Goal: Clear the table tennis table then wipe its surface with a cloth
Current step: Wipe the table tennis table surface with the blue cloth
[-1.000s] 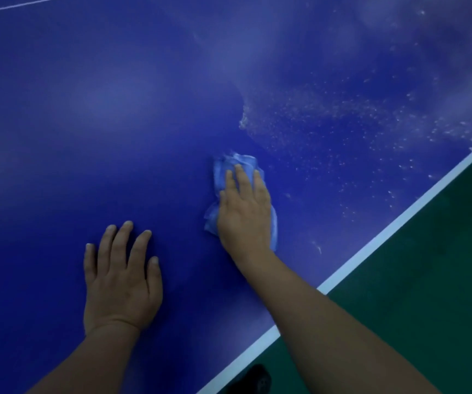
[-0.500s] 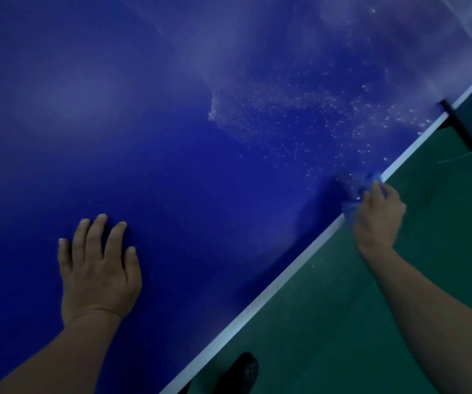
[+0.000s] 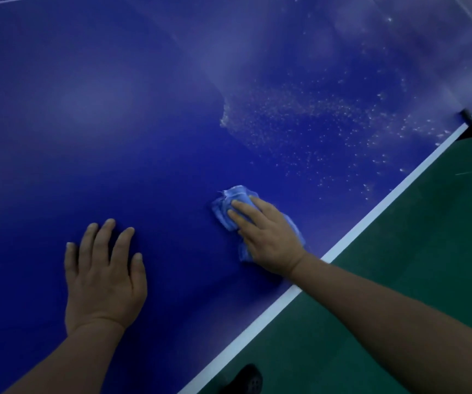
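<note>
My right hand [image 3: 269, 237] presses flat on the cloth [image 3: 236, 204], near the table [image 3: 115, 123] edge. Left hand [image 3: 104, 277] is splayed, empty, bracing. White specks [image 3: 314, 123] lie ahead-right of the cloth, so the right hand should take them.

The scene is dim and blue-tinted; soft pale reflections spread over the glossy desk [image 3: 115, 155] beyond the left hand [image 3: 102, 275] and far beyond the right hand [image 3: 269, 236]; faint shadows lie close under both hands; white specks beyond the right hand look soft and slightly smeared; the desk's white edge line [image 3: 280, 305] slants steeply, and detail softens toward the corners.
</note>
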### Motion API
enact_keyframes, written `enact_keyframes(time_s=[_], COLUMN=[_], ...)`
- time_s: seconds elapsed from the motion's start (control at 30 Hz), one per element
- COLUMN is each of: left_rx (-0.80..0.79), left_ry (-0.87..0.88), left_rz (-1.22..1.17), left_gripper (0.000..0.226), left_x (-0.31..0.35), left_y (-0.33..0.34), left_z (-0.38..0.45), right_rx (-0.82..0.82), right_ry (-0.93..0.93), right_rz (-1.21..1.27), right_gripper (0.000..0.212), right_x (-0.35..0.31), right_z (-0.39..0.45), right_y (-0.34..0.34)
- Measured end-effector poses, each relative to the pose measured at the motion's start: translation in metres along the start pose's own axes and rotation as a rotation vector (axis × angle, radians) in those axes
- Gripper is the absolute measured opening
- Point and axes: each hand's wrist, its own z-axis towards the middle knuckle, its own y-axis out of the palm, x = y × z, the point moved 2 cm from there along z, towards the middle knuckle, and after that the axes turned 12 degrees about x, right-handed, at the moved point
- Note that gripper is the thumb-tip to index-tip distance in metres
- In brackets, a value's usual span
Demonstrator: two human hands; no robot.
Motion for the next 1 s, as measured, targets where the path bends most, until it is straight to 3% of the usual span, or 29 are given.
enact_keyframes(time_s=[0.07, 0.2, 0.27, 0.3, 0.37, 0.43, 0.5, 0.57, 0.7, 0.77, 0.83, 0.9, 0.97, 1.0], left_rx=[0.002, 0.001, 0.000, -0.002, 0.001, 0.005, 0.007, 0.007, 0.014, 0.015, 0.017, 0.021, 0.023, 0.024], left_ry=[0.000, -0.005, -0.008, -0.010, -0.002, 0.003, 0.000, -0.004, 0.002, 0.003, 0.002, 0.007, 0.009, 0.007], left_rz=[-0.001, -0.014, -0.023, -0.022, -0.016, -0.017, -0.027, -0.031, -0.024, -0.022, -0.012, -0.003, -0.004, -0.005], left_gripper=[0.059, 0.058, 0.058, 0.058, 0.059, 0.059, 0.059, 0.058, 0.057, 0.056, 0.056, 0.056, 0.056, 0.056], left_x=[0.000, -0.001, -0.001, -0.001, -0.001, 0.000, 0.000, 0.000, 0.000, -0.001, -0.001, -0.002, -0.002, -0.002], left_y=[0.001, 0.002, 0.001, 0.001, 0.000, 0.000, 0.000, 0.000, 0.001, 0.002, 0.003, 0.004, 0.004, 0.004], left_z=[0.001, 0.000, 0.000, 0.001, -0.001, -0.001, -0.001, -0.001, 0.000, 0.000, 0.000, -0.001, 0.000, 0.000], right_rx=[0.001, -0.017, 0.061, 0.099, 0.144, 0.050, -0.087, -0.060, 0.059, 0.105, 0.062, -0.022, -0.026, 0.008], right_ry=[0.080, 0.733, 0.991, 1.023, 0.862, 0.478, 0.283, 0.376, 0.998, 0.881, 0.564, 0.364, 0.346, 0.422], right_rz=[-0.076, -0.438, -0.432, -0.416, -0.334, -0.242, -0.184, -0.240, -0.403, -0.382, -0.262, -0.182, -0.201, -0.251], right_gripper=[0.047, 0.049, 0.047, 0.048, 0.052, 0.054, 0.053, 0.059, 0.047, 0.050, 0.052, 0.047, 0.049, 0.051], right_x=[0.040, 0.136, 0.133, 0.119, 0.077, 0.027, 0.016, 0.054, 0.104, 0.064, 0.015, -0.002, 0.028, 0.051], right_z=[0.014, -0.002, -0.001, 0.008, 0.026, 0.021, -0.001, -0.021, -0.040, -0.032, -0.040, -0.058, -0.064, -0.064], right_y=[-0.009, -0.034, -0.034, -0.031, -0.017, 0.001, -0.001, -0.018, -0.051, -0.036, -0.015, -0.012, -0.026, -0.034])
